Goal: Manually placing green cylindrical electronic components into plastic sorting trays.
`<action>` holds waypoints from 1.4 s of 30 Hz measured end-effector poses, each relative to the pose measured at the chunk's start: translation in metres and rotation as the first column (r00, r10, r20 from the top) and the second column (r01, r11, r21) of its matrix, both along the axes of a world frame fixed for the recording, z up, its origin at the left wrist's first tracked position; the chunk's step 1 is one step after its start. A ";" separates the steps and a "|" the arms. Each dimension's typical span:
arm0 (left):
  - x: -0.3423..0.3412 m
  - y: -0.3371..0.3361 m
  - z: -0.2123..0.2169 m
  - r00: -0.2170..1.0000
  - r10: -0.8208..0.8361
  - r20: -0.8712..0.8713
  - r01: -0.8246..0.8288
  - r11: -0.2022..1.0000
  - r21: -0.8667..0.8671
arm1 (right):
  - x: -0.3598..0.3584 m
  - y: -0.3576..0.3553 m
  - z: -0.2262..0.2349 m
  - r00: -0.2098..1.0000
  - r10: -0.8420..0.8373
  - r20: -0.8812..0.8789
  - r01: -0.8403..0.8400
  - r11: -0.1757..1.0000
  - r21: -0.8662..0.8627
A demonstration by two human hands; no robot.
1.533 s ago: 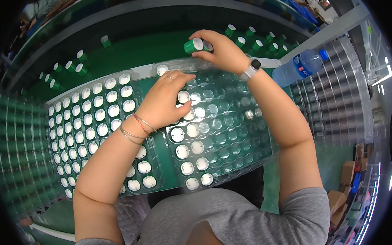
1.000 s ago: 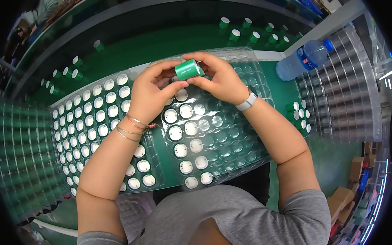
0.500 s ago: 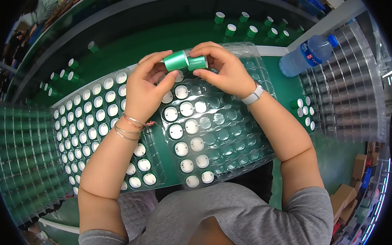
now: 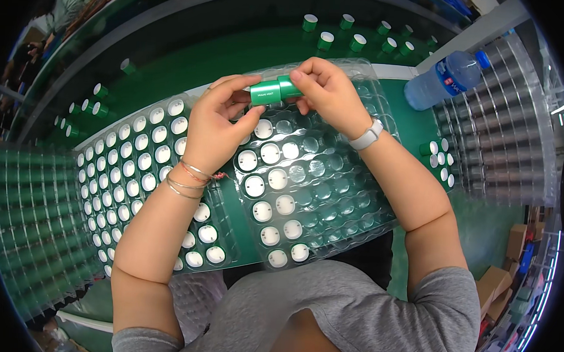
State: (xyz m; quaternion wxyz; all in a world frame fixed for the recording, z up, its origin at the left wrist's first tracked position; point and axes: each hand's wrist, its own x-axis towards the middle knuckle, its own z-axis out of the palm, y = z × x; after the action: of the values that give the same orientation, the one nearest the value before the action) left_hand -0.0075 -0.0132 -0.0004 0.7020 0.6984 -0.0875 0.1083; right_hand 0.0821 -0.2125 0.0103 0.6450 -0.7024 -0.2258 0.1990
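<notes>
Above the trays, my left hand [image 4: 216, 123] grips a shiny green cylinder [image 4: 264, 94] between thumb and fingers. Small pale print runs along its side. My right hand [image 4: 334, 101] pinches a shorter, narrower green cylinder [image 4: 288, 86], its thumb on top. The two pieces meet end to end, in line; whether one sits inside the other I cannot tell. Below them lies a clear plastic tray [image 4: 343, 226], its left columns holding white-topped pieces [image 4: 254, 186]. Under my left forearm, a second clear tray [image 4: 223, 252] is filled with many similar pieces.
Green cylinders with white ends [image 4: 326, 39] stand on the green surface at the back, with more at far left [image 4: 100, 109] and right [image 4: 442, 159]. A blue-capped water bottle [image 4: 432, 88] leans at right beside upright clear trays [image 4: 495, 122]. More trays [image 4: 37, 222] stand at left.
Both joined green pieces have shifted slightly right and rolled, so different print faces up. My right hand has turned, bringing its thumb from below to the top.
</notes>
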 end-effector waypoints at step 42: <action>-0.002 0.001 0.007 0.996 0.025 -0.087 -0.021 0.999 0.046 | 0.000 -0.005 -0.002 0.944 0.219 0.247 -0.221 0.975 -0.019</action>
State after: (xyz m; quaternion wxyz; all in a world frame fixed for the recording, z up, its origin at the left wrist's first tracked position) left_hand -0.0097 -0.0124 0.0067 0.6879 0.7191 -0.0510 0.0835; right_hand 0.0820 -0.2179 0.0081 0.5886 -0.6893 -0.3822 0.1796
